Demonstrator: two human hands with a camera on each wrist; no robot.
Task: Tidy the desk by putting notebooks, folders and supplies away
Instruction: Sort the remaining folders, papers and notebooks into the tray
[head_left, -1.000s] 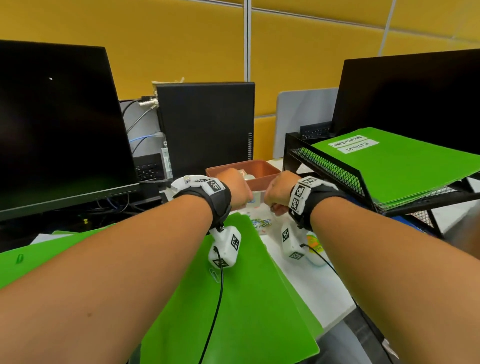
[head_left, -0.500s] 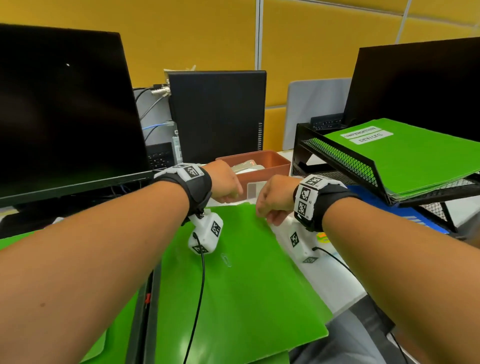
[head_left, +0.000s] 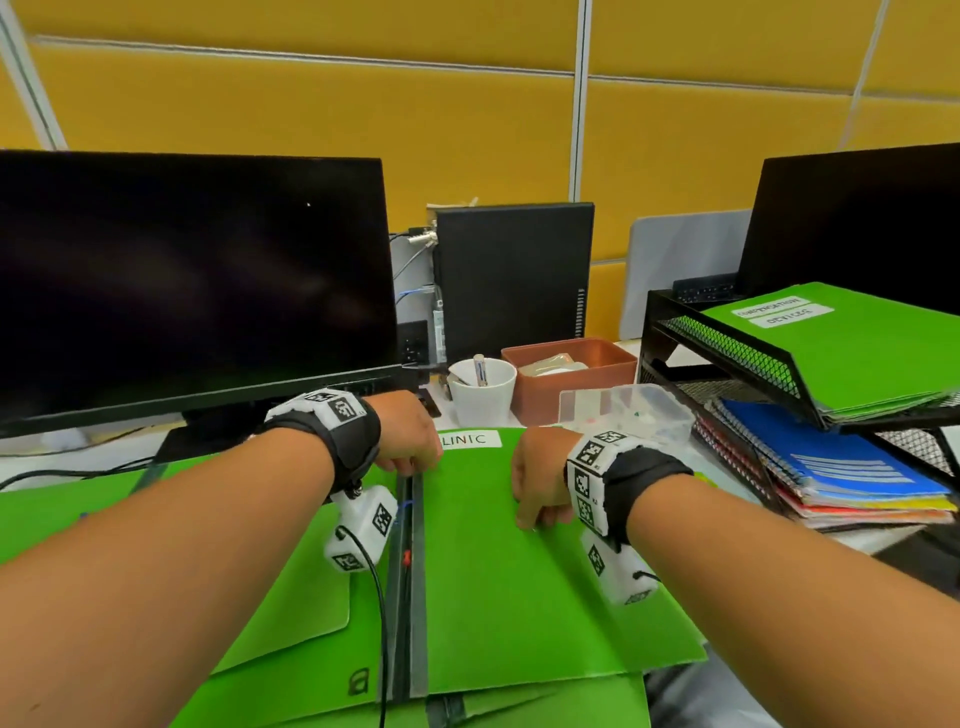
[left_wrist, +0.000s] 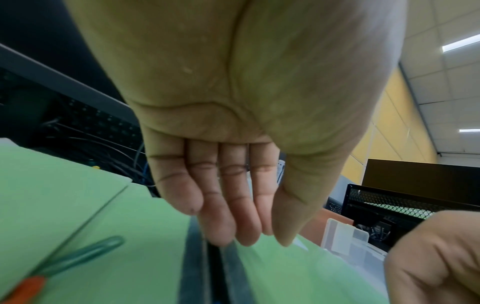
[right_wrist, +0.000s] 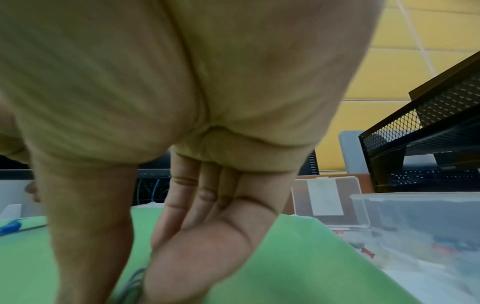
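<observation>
At the bottom of the head view the green folder (head_left: 519, 571) lies flat atop other green folders, its dark spine (head_left: 410, 545) running up the frame's centre. The step in hand looks like squaring this pile before filing it; next would come a lift toward the black mesh rack (head_left: 737, 353) at the right edge (one labelled folder already lies on top). The left hand (head_left: 408, 441) has straight fingers (left_wrist: 221, 226) touching the spine, gripping nothing. The right hand (head_left: 540, 478) presses the cover with extended fingers. Beyond stand a white cup (head_left: 483, 389) and a brown tray (head_left: 571, 379).
</observation>
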